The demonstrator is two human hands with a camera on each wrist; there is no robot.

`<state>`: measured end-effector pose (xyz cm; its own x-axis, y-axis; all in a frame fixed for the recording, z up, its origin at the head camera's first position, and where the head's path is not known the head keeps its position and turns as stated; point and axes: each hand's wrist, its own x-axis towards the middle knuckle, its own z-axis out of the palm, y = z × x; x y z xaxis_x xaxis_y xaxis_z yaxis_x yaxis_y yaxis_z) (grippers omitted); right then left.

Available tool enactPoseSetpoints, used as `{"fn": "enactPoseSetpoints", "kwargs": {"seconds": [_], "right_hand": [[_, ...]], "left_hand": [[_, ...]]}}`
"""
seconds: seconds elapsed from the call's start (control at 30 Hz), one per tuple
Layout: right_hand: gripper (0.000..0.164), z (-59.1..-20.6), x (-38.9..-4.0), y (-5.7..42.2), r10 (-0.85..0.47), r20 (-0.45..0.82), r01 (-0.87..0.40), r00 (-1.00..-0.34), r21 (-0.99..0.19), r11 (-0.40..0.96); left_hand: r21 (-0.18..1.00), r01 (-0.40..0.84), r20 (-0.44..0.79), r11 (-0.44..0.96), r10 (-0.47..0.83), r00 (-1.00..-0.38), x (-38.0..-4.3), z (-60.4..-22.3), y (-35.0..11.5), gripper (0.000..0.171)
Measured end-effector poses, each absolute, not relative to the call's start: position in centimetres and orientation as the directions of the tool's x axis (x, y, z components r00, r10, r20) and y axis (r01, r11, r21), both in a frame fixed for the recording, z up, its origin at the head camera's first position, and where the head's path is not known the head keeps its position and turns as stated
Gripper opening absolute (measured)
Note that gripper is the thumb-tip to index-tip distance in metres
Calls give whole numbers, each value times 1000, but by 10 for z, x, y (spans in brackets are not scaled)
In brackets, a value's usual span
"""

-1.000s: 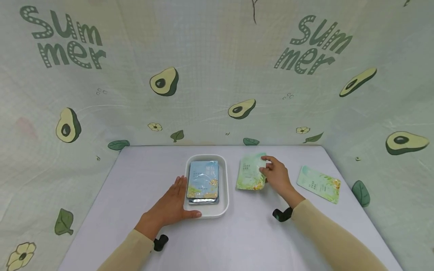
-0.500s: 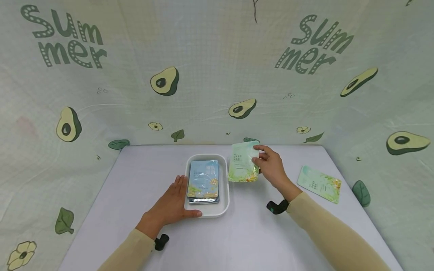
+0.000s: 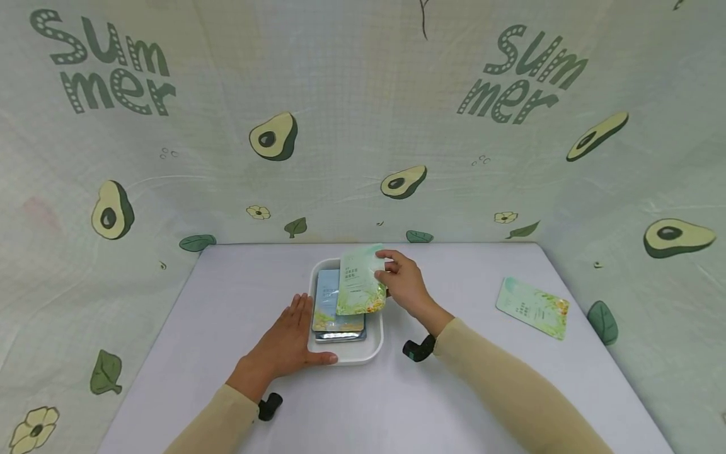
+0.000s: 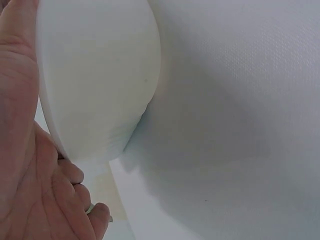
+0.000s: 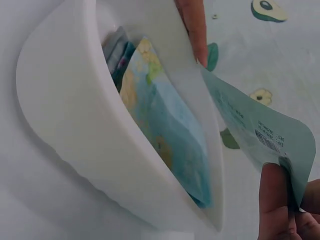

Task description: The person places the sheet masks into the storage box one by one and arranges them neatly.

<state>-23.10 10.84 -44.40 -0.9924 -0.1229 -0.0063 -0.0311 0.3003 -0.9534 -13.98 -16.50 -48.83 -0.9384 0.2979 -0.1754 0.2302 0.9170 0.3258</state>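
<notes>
A green mask sachet [image 3: 361, 287] is pinched along its right edge by my right hand [image 3: 407, 282], above the white tray [image 3: 371, 350]. Its back with a barcode shows in the right wrist view, where the sachet [image 5: 260, 125] is apart from the tray wall. Inside the tray lies a blue sachet [image 3: 326, 309] on top of another packet with a silvery edge. The green sachet covers part of the blue one. My left hand [image 3: 283, 340] rests along the tray's left side, fingers straight and thumb out at the front rim.
Another green sachet [image 3: 533, 307] lies flat on the white table [image 3: 465, 403] at the right. A cloth [image 3: 340, 126] printed with avocados hangs behind the table and at both sides.
My right hand has lifted the green sachet from the table beside the tray and carried it left over the blue sachet. My left hand has stayed at the tray.
</notes>
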Motion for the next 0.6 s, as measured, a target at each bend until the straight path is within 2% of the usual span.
{"fn": "enactPoseSetpoints", "kwargs": {"seconds": [0.27, 0.6], "right_hand": [[40, -461, -231, 82, -169, -23, -39, -985, -934, 355], [41, -468, -233, 76, -240, 7, -152, -971, -792, 591]], "left_hand": [[299, 270, -147, 915, 323, -935, -140, -487, -167, 141], [283, 269, -154, 921, 320, -935, -140, -486, -167, 143]]}}
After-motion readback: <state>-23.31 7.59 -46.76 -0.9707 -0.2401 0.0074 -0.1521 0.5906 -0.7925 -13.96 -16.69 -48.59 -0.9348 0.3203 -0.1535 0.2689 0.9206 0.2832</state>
